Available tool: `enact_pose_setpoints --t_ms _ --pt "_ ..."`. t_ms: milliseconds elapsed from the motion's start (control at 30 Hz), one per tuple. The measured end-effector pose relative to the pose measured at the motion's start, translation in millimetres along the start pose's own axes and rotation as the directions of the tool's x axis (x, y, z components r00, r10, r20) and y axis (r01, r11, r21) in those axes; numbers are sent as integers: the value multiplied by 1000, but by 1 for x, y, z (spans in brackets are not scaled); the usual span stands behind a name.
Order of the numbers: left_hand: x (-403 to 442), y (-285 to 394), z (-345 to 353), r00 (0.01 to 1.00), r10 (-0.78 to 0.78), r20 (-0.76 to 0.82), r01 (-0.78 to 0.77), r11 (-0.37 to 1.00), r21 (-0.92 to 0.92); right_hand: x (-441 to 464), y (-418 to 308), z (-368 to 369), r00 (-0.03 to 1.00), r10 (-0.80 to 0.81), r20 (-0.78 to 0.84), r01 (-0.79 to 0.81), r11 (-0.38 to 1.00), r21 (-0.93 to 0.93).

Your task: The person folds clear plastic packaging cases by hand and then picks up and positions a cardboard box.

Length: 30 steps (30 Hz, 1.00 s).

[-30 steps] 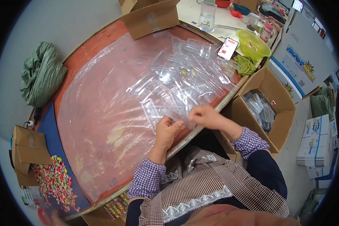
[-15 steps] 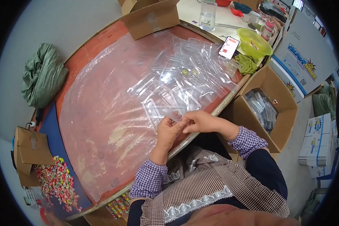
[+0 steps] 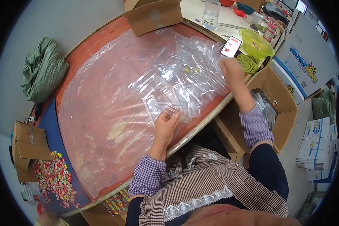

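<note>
My left hand (image 3: 165,126) is closed on the near end of a clear plastic case (image 3: 172,110), low over the table's front edge. Many similar clear plastic cases (image 3: 199,75) lie in a loose pile beyond it. My right hand (image 3: 231,71) is raised at the right end of the pile, below the phone (image 3: 231,46). Its fingers are bent together, and whatever they may hold is too small or hidden to make out. Two small yellowish pieces (image 3: 191,70) show among the cases.
A cardboard box of plastic pieces (image 3: 284,98) stands right of the table. Near the back right are a yellow-green bowl (image 3: 257,44), a green cloth (image 3: 248,64) and a bottle (image 3: 211,16). Wrapped candies (image 3: 56,180) lie at lower left, beside a carton (image 3: 33,143).
My right hand has left my left hand and moved up and right, beside the phone. My left hand stays at the front edge with the clear plastic case.
</note>
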<state>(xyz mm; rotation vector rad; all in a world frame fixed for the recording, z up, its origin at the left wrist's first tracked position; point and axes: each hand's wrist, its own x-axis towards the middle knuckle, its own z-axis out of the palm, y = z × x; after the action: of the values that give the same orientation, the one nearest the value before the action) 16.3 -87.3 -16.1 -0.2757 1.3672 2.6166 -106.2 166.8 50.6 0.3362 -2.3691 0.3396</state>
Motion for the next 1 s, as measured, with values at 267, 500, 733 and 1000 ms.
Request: enact_pose_setpoints --t_ms 267,500,733,1000 --pt "-1 -4 5 993 8 116 -7 1000 -9 -54 -87 -18 645 -354 677 -379 620 686" --pt "-1 -7 -6 976 69 205 -74 997 16 -77 -100 -1 524 -332 784 -744 269 611" --pt "1 -2 -2 998 43 39 -48 991 122 -68 -85 -2 828 -144 542 -315 681 661" --pt "58 33 -20 968 249 24 -178 617 766 -23 37 -67 965 223 139 -259 897 357"
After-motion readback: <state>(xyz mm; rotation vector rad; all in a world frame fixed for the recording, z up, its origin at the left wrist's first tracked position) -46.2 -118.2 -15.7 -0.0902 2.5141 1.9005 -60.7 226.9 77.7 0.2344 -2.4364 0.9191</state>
